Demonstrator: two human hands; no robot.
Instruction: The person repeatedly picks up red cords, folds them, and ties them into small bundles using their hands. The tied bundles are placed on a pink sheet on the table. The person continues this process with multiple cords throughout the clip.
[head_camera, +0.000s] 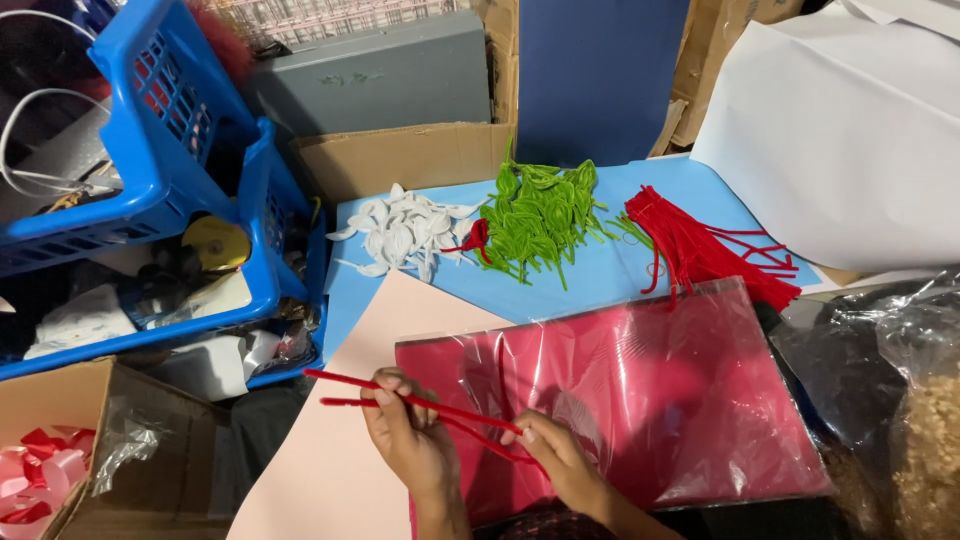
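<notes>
In the head view, the left hand (412, 438) and the right hand (553, 455) are low in the middle, both pinching the same red stems (400, 397), which are thin, fuzzy pipe cleaners. The left fingers (392, 386) close around the two stems near their middle, and the free ends stick out to the left over the pink sheet (330, 460). The right fingers (528, 432) pinch the other end, where the stems come together. Under the hands lies a clear bag (650, 390) with red sheets inside; it is shiny and partly covers the pink sheet. Further back a blue sheet (600, 270) carries three heaps: white pieces (400, 232) on the left, green stems (540, 215) in the middle, and a bundle of more red stems (700, 245) on the right. One small red piece (478, 240) lies between the white and green heaps. At the left stand blue baskets (150, 110) full of mixed things, and below them an open carton (70, 400) holds pink and red ribbon (40, 475). A large white sheet (840, 130) lies at the right, well apart from the hands.
</notes>
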